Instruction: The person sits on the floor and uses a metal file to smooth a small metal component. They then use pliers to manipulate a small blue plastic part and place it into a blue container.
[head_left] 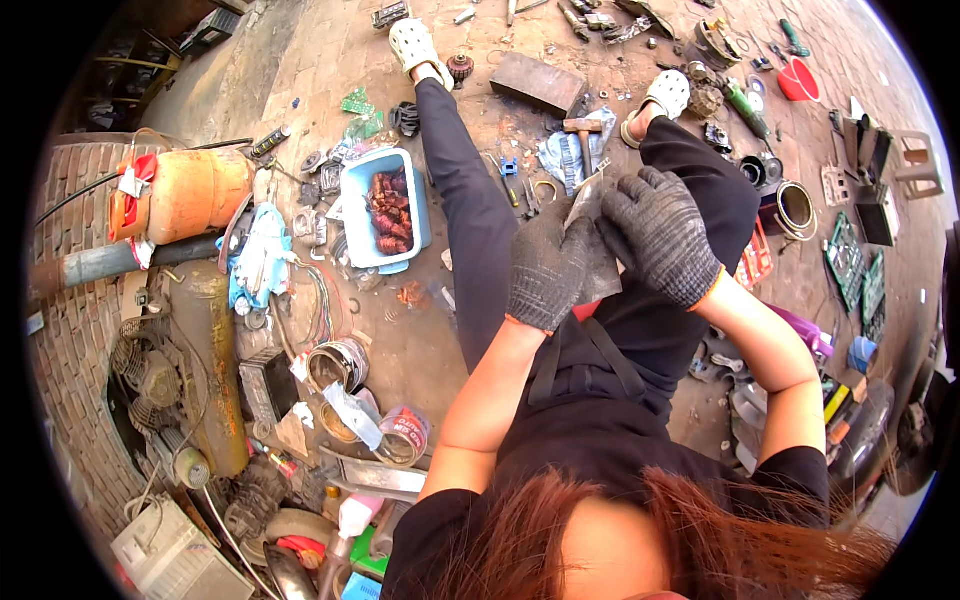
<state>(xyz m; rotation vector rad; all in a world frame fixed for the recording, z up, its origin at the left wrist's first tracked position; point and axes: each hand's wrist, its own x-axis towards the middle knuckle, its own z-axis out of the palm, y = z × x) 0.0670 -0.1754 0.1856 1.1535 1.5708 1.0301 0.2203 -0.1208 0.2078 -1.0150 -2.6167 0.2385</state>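
Note:
Both my hands wear dark grey knitted gloves with orange cuffs and meet above my lap. My left hand [548, 272] is closed on a flat grey piece [602, 272] whose kind I cannot make out. From the other side my right hand [660, 235] curls its fingers over the same piece, partly hiding it. A pale, pointed end shows above the left thumb. Just beyond the hands, a hammer [584, 127] with a wooden head-end bar lies on a light blue cloth [560, 158] on the ground.
A light blue tub [352, 215] with reddish-brown coils stands left of my leg. Farther left are an orange gas cylinder [205, 185] and open cans [338, 365]. A metal block [538, 84] lies between my feet. Right are a red bucket [798, 80] and green tool cases [845, 262].

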